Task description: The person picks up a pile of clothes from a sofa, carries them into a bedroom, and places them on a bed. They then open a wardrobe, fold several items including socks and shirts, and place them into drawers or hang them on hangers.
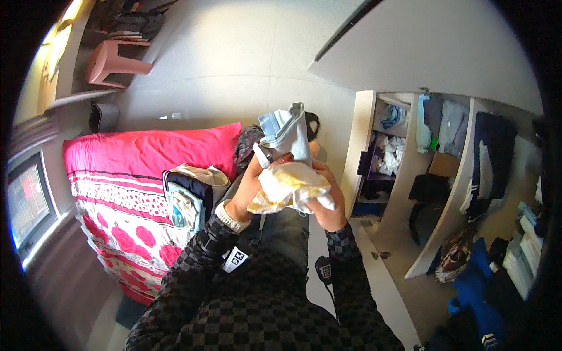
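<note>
In front of my body, both hands hold a bunch of cloth. Its upper part is a pale blue garment (pixel 293 136), and over its lower part hangs a white cloth with yellow patches (pixel 290 186). My left hand (pixel 243 193) grips the bundle from the left, a pale band around its wrist. From the other side, my right hand (pixel 330 206) grips it, its fingers partly hidden by the fabric. To the left, a pile of folded clothes (pixel 189 191) lies on a bed (pixel 127 153) with a pink floral cover.
On the right stands an open wardrobe (pixel 415 184) with hanging clothes (pixel 489 153) and white cloth (pixel 388 153) on a shelf. Blue clothing (pixel 474 285) lies at the lower right. A pink plastic stool (pixel 107 63) is at the upper left. Dark fur (pixel 248 147) sits by the bed.
</note>
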